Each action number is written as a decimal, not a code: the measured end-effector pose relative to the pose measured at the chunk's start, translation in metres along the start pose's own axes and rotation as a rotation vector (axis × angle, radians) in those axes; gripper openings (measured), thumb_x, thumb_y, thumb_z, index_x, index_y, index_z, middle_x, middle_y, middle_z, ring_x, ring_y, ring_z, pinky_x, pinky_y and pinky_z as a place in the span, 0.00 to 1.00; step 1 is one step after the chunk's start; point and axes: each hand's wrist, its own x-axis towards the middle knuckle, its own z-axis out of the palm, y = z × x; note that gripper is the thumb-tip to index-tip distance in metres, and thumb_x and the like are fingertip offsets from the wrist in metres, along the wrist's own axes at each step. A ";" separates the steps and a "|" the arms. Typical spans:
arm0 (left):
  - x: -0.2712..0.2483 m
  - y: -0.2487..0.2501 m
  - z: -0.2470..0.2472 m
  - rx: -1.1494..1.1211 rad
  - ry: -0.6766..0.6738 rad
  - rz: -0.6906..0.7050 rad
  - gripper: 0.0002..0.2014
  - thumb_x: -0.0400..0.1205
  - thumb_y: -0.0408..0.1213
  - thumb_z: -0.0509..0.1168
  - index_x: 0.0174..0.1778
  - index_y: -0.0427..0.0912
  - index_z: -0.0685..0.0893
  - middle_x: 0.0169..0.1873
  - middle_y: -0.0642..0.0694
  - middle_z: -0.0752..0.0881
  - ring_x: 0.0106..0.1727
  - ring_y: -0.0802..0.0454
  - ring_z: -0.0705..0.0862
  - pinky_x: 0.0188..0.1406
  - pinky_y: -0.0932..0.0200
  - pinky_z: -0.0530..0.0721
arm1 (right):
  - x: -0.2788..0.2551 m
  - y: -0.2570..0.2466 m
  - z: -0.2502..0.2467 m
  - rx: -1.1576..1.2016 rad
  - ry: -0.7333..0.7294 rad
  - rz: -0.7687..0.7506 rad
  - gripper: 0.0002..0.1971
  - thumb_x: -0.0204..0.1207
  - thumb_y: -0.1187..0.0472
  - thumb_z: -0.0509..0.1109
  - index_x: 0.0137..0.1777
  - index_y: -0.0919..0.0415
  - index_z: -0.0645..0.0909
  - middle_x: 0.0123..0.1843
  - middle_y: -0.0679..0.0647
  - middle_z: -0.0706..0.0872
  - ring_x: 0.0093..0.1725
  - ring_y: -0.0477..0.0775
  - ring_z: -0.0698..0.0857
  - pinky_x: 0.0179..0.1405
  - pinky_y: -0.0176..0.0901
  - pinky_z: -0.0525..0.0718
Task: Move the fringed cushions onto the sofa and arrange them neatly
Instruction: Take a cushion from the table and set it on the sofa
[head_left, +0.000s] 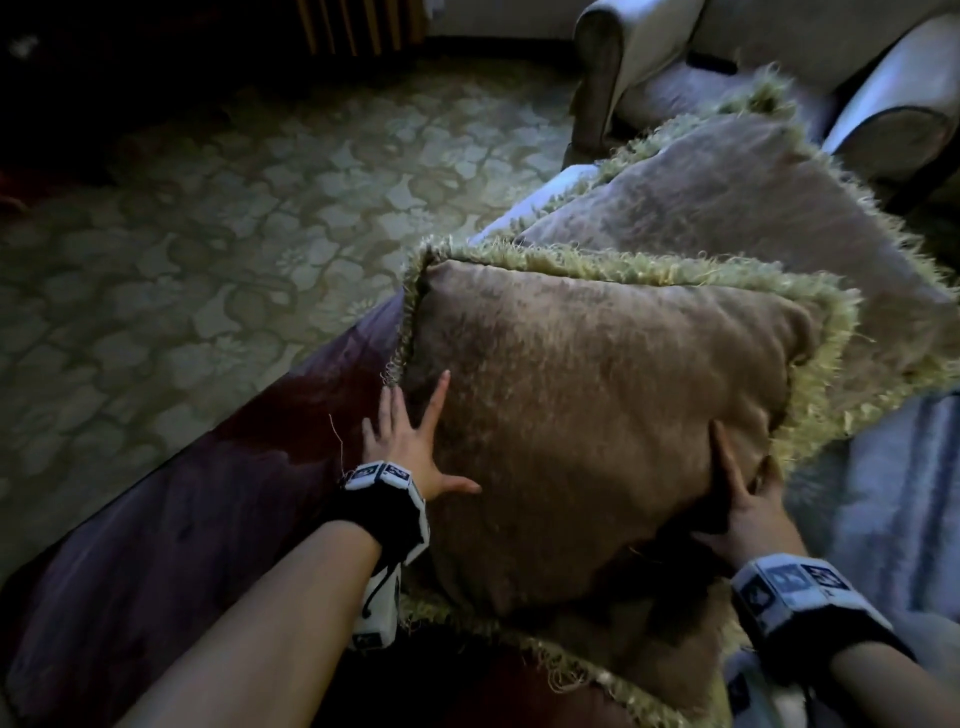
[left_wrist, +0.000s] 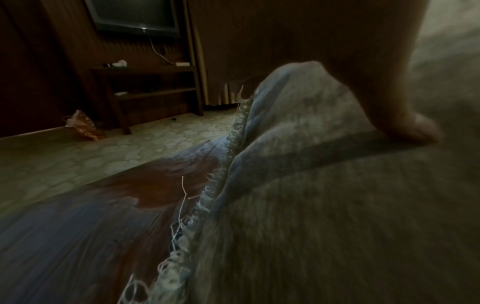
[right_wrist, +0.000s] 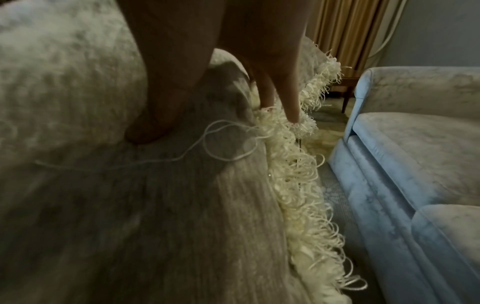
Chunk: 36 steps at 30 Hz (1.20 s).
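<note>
Nearest the camera, a third fringed cushion (head_left: 597, 670) lies low under the held one, mostly hidden; only its fringe and a strip of fabric show. Above it, the front fringed cushion (head_left: 597, 415) stands tilted on a lower corner, its face toward the camera and its upper edge running left to right and slightly downward. The left hand (head_left: 410, 441) lies flat against the cushion's left side, fingers spread and straight. The right hand (head_left: 748, 509) clamps the cushion's lower right edge, thumb pressed into the front face and fingers wrapped behind; in the right wrist view a fingertip reaches into the cream fringe (right_wrist: 298, 164). The cushion sits between both hands, over a dark purple cover (head_left: 156, 545). Behind it, a second fringed cushion (head_left: 727, 208) lies slanted, its lower part hidden. Beyond, a pale armchair (head_left: 649, 62) stands on the patterned carpet (head_left: 208, 234), cut off at the frame top.
</note>
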 end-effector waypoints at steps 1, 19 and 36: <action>0.007 -0.001 0.001 -0.012 -0.017 -0.005 0.66 0.57 0.71 0.70 0.68 0.65 0.19 0.82 0.33 0.38 0.83 0.38 0.36 0.80 0.35 0.50 | 0.002 0.001 0.001 0.000 -0.020 0.002 0.63 0.68 0.63 0.77 0.56 0.12 0.22 0.81 0.70 0.46 0.72 0.75 0.72 0.66 0.57 0.78; 0.043 0.010 0.011 -0.556 0.002 -0.061 0.72 0.54 0.43 0.85 0.79 0.59 0.33 0.72 0.29 0.63 0.77 0.32 0.63 0.78 0.43 0.63 | 0.012 -0.004 0.022 0.275 0.037 0.037 0.55 0.66 0.76 0.72 0.68 0.28 0.37 0.76 0.72 0.56 0.76 0.76 0.63 0.77 0.58 0.65; -0.092 0.090 -0.079 -0.397 0.236 0.099 0.41 0.74 0.28 0.70 0.80 0.53 0.58 0.59 0.26 0.84 0.62 0.31 0.82 0.61 0.48 0.80 | -0.105 0.035 -0.115 0.348 0.211 -0.020 0.55 0.66 0.77 0.71 0.68 0.25 0.38 0.76 0.69 0.58 0.78 0.71 0.64 0.74 0.50 0.70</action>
